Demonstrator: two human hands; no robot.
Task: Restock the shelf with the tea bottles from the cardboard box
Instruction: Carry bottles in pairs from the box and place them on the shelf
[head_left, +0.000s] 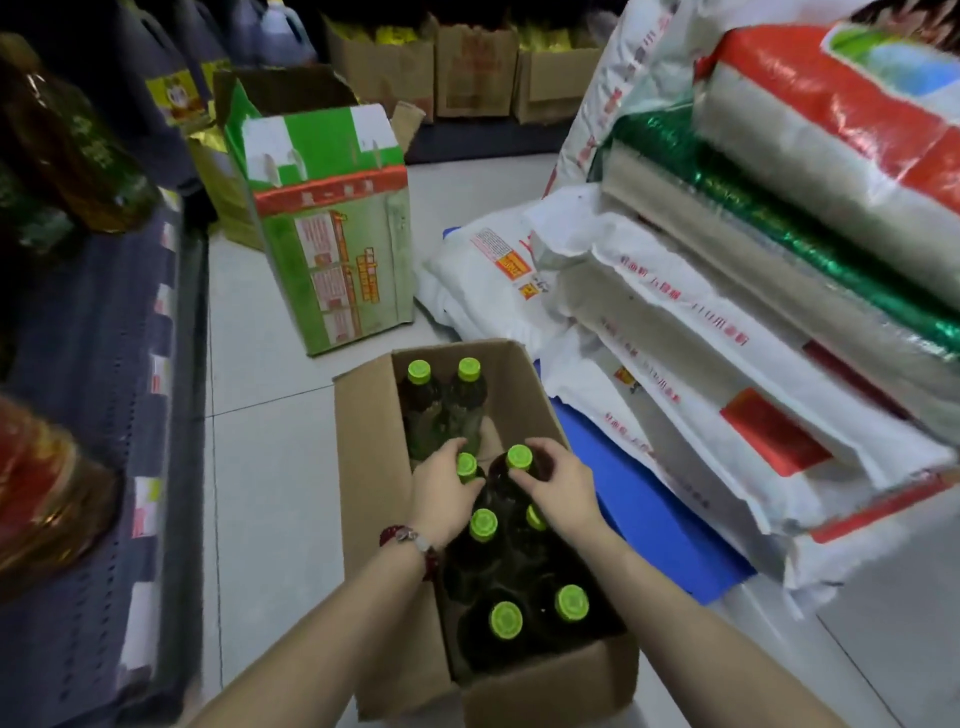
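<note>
Dark tea bottles (467, 410), lime-green caps

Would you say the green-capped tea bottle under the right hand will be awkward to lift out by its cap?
Probably manageable. The green-capped dark tea bottle looks full, so likely heavy for a fingertip grip by the right hand. The small green cap may slip. Neighbouring bottles in the brown cardboard box should keep it upright.

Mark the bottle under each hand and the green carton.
left-hand bottle (466, 464), head view, on its green cap.
right-hand bottle (519, 458), head view, on its green cap.
green carton (332, 249), head view, on its printed front face.
</note>
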